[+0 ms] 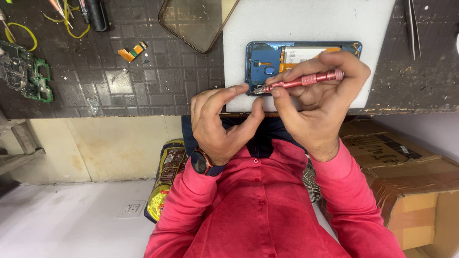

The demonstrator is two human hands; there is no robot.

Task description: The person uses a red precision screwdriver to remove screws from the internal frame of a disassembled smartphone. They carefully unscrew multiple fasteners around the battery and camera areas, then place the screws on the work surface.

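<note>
Opened phone (267,62), blue frame, back off: flat on white mat (306,24), on desk (143,81).
Pink screwdriver (301,80): over phone's near edge, tip at its corner; right hand (320,100) grip closed round shaft.
Left hand (217,122): just beside that corner, fingertips pinched at tip; grip holds nothing seen.
Clear case (193,21): beside phone.
Green circuit board (24,71): well apart from phone.
Tweezers (412,26): beyond mat.

The person wears a long-sleeved pink-red shirt (260,210) with 2 small matching buttons showing down the front placket. A dark round wristwatch (202,162) on a dark strap sits at 9 o'clock from the upper button.
</note>
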